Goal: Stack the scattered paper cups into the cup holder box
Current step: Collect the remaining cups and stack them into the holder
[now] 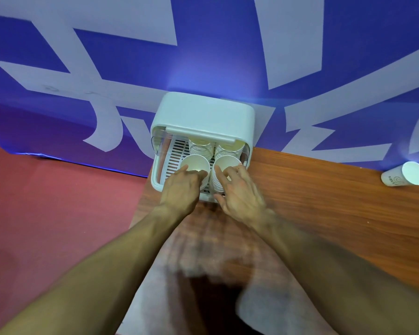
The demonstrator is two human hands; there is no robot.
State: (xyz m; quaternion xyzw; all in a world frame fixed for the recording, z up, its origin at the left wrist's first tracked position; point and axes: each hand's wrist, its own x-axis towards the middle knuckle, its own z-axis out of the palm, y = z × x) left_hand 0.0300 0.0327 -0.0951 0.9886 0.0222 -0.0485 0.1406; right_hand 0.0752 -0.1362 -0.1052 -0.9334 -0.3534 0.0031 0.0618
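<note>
A white cup holder box (pixel 201 112) with its lid raised stands at the far end of the wooden table (pixel 324 201), against the wall. Inside, on a slatted tray, stand stacks of paper cups: two at the back (pixel 201 147) and two at the front. My left hand (pixel 182 187) grips the front left stack (pixel 196 163), fingers curled round its side. My right hand (pixel 240 189) holds the front right stack (pixel 226 162), thumb and fingers on either side. One more paper cup (pixel 405 174) lies on its side at the table's far right.
A blue banner with large white lettering (pixel 203 44) covers the wall behind the box. Red floor (pixel 46 213) lies to the left of the table. A blurred pale shape (pixel 264 308) lies on the table near me.
</note>
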